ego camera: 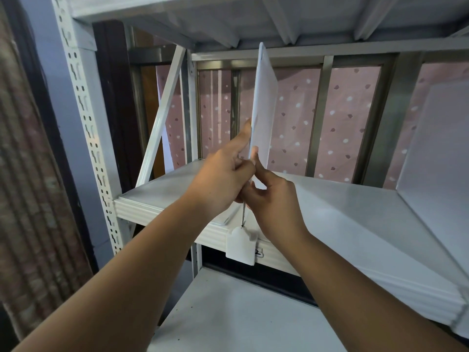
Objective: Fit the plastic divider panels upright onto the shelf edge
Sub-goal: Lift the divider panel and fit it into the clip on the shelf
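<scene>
A white translucent plastic divider panel [264,107] stands upright, edge-on to me, above the front of the white metal shelf [162,191]. My left hand [223,174] pinches its near edge from the left, fingers flat against it. My right hand [271,199] grips the same edge lower down, thumb pointing up along it. A thin wire runs down from the panel's bottom to a white clip tag [241,246] hanging over the shelf edge [152,212]. Another white panel [439,158] stands upright on the shelf at the right.
A stack of flat white panels [380,240] lies on the shelf at the right. A slotted upright post [86,118] stands at the left, with a diagonal brace [162,115] behind. The shelf above [228,19] is close over the panel's top. A lower shelf [228,313] sits underneath.
</scene>
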`<state>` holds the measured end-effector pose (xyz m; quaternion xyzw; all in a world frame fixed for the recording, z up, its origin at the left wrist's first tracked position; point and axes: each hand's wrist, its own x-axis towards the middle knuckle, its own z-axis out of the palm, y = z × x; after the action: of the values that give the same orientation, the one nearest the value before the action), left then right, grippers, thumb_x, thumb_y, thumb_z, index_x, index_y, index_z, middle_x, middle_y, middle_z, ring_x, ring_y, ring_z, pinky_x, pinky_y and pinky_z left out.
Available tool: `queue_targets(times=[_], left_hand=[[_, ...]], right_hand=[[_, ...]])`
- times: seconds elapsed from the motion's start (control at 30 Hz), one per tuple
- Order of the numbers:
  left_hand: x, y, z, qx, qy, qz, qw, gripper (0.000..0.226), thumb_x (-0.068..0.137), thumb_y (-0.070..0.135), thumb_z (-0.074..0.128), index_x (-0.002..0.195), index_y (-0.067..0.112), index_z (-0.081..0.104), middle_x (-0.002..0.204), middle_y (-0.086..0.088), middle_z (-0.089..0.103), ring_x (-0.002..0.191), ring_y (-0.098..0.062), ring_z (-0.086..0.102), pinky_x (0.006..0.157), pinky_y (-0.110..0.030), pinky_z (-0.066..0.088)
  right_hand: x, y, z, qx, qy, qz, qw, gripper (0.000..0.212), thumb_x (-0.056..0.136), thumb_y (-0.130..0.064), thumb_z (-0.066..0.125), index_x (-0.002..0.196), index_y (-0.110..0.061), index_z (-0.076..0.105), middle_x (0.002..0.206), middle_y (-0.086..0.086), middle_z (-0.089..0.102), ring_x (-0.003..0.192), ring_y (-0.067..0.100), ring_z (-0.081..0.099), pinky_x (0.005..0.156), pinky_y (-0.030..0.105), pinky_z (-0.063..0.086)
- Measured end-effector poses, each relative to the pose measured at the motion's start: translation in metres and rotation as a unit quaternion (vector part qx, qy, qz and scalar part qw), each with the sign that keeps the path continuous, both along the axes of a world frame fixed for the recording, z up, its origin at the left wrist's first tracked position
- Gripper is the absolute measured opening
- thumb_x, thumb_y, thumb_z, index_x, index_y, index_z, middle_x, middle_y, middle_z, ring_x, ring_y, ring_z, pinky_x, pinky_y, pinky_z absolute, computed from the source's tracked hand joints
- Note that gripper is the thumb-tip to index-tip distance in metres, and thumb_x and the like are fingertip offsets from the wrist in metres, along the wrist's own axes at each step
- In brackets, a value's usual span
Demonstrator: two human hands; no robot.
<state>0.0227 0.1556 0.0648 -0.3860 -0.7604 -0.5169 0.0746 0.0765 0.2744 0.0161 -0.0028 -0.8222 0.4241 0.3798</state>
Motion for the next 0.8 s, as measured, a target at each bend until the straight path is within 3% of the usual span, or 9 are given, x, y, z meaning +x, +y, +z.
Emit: queue_targets(times=[0.13, 0.27, 0.33, 0.43, 0.57, 0.67, 0.8], left_hand=[[0.001, 0.004, -0.005, -0.01, 0.048, 0.023, 0.999, 0.07, 0.104, 0.027, 0.053, 0.149, 0.066, 0.017, 0.09, -0.019, 0.078, 0.081, -0.032, 0.076, 0.076, -0.038, 0.066], [-0.001, 0.007, -0.011, -0.016, 0.081, 0.053, 0.995, 0.068, 0.1, 0.023, 0.056, 0.146, 0.063, 0.024, 0.077, -0.016, 0.076, 0.073, -0.032, 0.074, 0.075, -0.05, 0.065], [-0.003, 0.008, -0.012, -0.009, 0.094, 0.057, 0.994, 0.065, 0.1, 0.022, 0.056, 0.147, 0.057, 0.028, 0.069, -0.016, 0.07, 0.066, -0.032, 0.069, 0.068, -0.045, 0.065], [0.001, 0.006, -0.023, -0.003, 0.088, 0.061, 0.994, 0.064, 0.1, 0.019, 0.058, 0.155, 0.042, 0.035, 0.06, -0.009, 0.066, 0.059, -0.024, 0.065, 0.058, -0.038, 0.056], [0.003, 0.005, -0.041, 0.012, 0.072, 0.067, 0.995, 0.064, 0.099, 0.018, 0.059, 0.158, 0.032, 0.038, 0.061, -0.01, 0.068, 0.059, -0.025, 0.067, 0.063, -0.05, 0.06], [-0.003, 0.006, -0.04, 0.008, 0.078, 0.072, 0.994, 0.064, 0.101, 0.022, 0.059, 0.159, 0.035, 0.036, 0.064, -0.008, 0.07, 0.062, -0.022, 0.069, 0.066, -0.046, 0.062], [-0.002, 0.007, -0.049, 0.0, 0.075, 0.09, 0.993, 0.055, 0.102, 0.023, 0.059, 0.154, 0.031, 0.04, 0.065, -0.009, 0.069, 0.065, -0.025, 0.069, 0.067, -0.049, 0.062]], right_hand=[[-0.001, 0.002, -0.007, -0.03, 0.012, 0.011, 0.999, 0.043, 0.102, -0.037, 0.061, 0.145, -0.032, 0.06, 0.091, -0.002, 0.082, 0.071, 0.012, 0.072, 0.064, 0.015, 0.052], [-0.003, 0.001, -0.011, -0.01, 0.015, 0.006, 1.0, 0.039, 0.101, -0.031, 0.064, 0.14, -0.025, 0.065, 0.089, 0.001, 0.08, 0.073, 0.011, 0.07, 0.067, 0.018, 0.049], [-0.004, 0.002, -0.013, -0.002, 0.018, 0.004, 1.0, 0.036, 0.101, -0.03, 0.064, 0.137, -0.024, 0.066, 0.09, -0.002, 0.079, 0.08, 0.01, 0.071, 0.07, 0.019, 0.049], [-0.002, -0.002, -0.025, 0.01, 0.02, 0.007, 1.0, 0.043, 0.102, -0.025, 0.064, 0.145, -0.024, 0.06, 0.094, -0.013, 0.072, 0.075, 0.0, 0.057, 0.072, 0.006, 0.044], [0.001, -0.006, -0.039, -0.023, 0.036, 0.047, 0.998, 0.043, 0.101, -0.013, 0.065, 0.144, -0.019, 0.061, 0.124, -0.007, 0.074, 0.112, 0.005, 0.065, 0.089, 0.005, 0.047], [-0.002, -0.004, -0.041, -0.001, 0.033, 0.032, 0.999, 0.053, 0.101, -0.016, 0.065, 0.151, -0.029, 0.052, 0.107, -0.015, 0.066, 0.092, 0.001, 0.051, 0.077, 0.0, 0.043], [-0.003, -0.002, -0.048, 0.023, 0.02, 0.004, 1.0, 0.042, 0.102, -0.023, 0.065, 0.143, -0.017, 0.061, 0.076, -0.01, 0.069, 0.069, -0.003, 0.054, 0.066, 0.006, 0.04]])
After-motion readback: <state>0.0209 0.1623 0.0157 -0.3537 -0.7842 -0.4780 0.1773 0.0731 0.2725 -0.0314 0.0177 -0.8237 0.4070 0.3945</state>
